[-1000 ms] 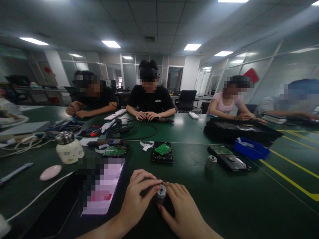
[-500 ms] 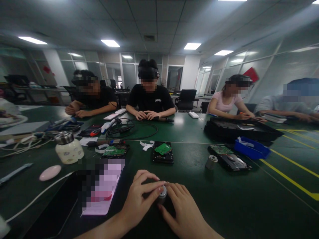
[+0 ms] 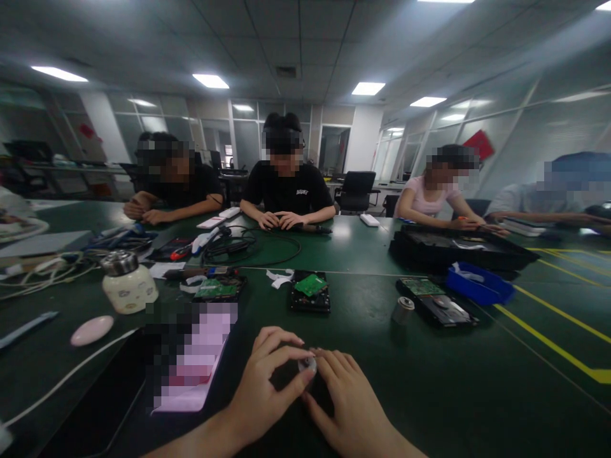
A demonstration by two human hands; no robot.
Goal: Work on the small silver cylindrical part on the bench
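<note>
1. A tiled ceiling [image 3: 305,38] carries bright rectangular light panels [image 3: 368,88].
2. Glass partition walls [image 3: 515,137] line the right side and the back; one bears a red sign [image 3: 478,143].
3. A long green table [image 3: 453,381] is marked with yellow lines [image 3: 548,341].
4. A black office chair [image 3: 357,189] stands behind it.

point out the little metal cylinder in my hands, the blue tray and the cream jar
metal cylinder [image 3: 308,364], head view, its shiny top face
blue tray [image 3: 477,293], head view, its near wall
cream jar [image 3: 128,294], head view, its body below the lid
</note>
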